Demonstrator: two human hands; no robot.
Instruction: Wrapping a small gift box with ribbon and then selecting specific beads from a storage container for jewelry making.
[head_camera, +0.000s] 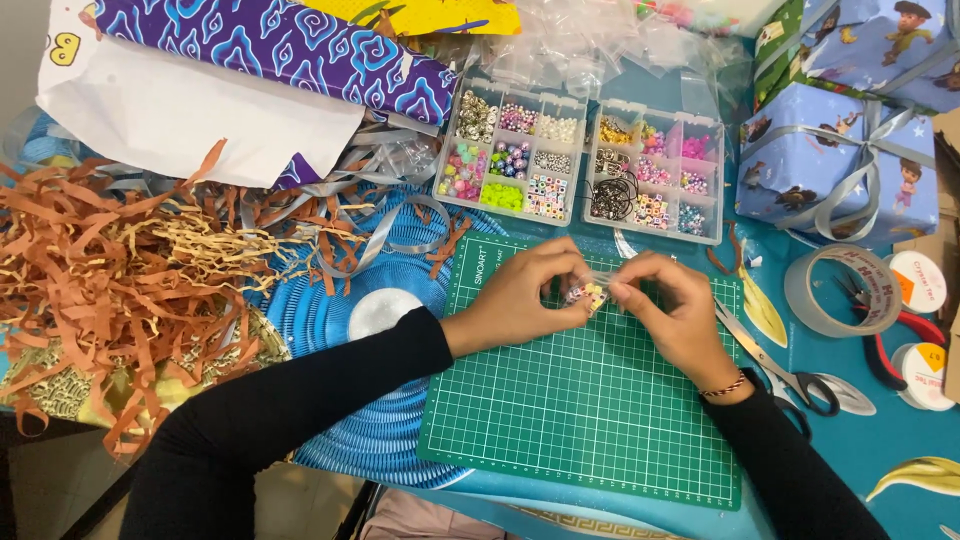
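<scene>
Item: one small clear plastic packet of coloured beads (588, 293), pinched between the fingertips of the left hand (520, 295) and right hand (672, 310), over one green gridded cutting mat (585, 410) on the counter. Behind: two clear compartmented bead boxes (512, 160) (655, 172). Right: one pair of scissors (790, 375), one grey tape roll (845, 290). Left: heap of crinkled brown paper shreds (100, 270).

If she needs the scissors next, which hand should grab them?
Probably the right hand. The scissors lie just beside its wrist on the green cutting mat's right edge, while the left hand would have to cross over.
</scene>
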